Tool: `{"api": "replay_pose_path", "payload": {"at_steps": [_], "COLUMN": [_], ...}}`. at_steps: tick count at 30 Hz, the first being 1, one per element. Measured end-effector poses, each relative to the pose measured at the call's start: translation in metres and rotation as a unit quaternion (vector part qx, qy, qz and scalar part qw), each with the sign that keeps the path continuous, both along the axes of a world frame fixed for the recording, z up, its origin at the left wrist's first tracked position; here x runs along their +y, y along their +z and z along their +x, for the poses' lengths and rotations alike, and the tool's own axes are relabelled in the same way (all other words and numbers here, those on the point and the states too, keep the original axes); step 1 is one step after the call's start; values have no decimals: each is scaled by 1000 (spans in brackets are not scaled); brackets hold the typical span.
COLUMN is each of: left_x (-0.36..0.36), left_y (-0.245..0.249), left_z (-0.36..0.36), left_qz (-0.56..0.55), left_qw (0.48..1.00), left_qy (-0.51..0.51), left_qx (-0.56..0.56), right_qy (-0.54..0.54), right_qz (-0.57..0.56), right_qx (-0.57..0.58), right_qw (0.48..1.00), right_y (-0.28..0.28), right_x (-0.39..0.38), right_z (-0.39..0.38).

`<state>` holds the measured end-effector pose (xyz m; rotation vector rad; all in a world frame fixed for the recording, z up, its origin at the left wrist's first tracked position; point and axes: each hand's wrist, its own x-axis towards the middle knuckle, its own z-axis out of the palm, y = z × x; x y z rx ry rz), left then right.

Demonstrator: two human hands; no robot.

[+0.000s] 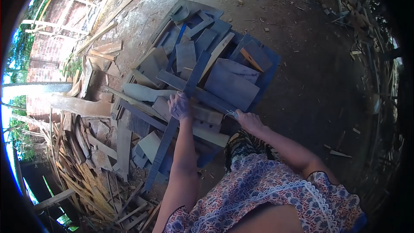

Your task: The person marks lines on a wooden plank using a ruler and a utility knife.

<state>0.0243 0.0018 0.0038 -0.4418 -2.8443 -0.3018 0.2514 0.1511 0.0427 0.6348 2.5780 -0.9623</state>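
My left hand (179,106) is closed around a long, narrow dark wooden strip (163,153), which slants across the pile from upper right to lower left. Another board (207,97) crosses beneath it, running toward my right hand (251,123). That hand is closed, with a small pale metal piece (231,114) sticking out at its fingers by the board's end; its kind is not clear. Near my left hand lie a thick wooden block (206,113) with dark holes and a curved pale offcut (144,91). A wide flat board (233,84) rests beyond my right hand.
The mixed wood pieces rest on a blue-edged surface (269,67). A curved piece (180,14) sits at its far end. Scrap wood (82,177) heaps up at left, near a brick wall (45,54). Chips dot the dirt floor (310,86).
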Motion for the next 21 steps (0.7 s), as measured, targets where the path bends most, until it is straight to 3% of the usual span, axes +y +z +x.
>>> {"api": "replay_pose_path", "payload": {"at_steps": [9,15,21], "left_x": [1,-2,-1], "left_y": [0,-1,2], "left_z": [-2,0,-1], "left_qz": [-2,4,8], "left_qw": [1000,1000,1000], "left_qy": [3,6,2], "left_qx": [-10,-12,-8], "right_qy": [20,10,32], "right_qz": [13,21,28], "right_qx": [33,-7,47], "right_qw": [999,1000,998], "right_y": [4,10,11], "right_x": [-7,0,-5], "right_z": [-37,2,-43]}}
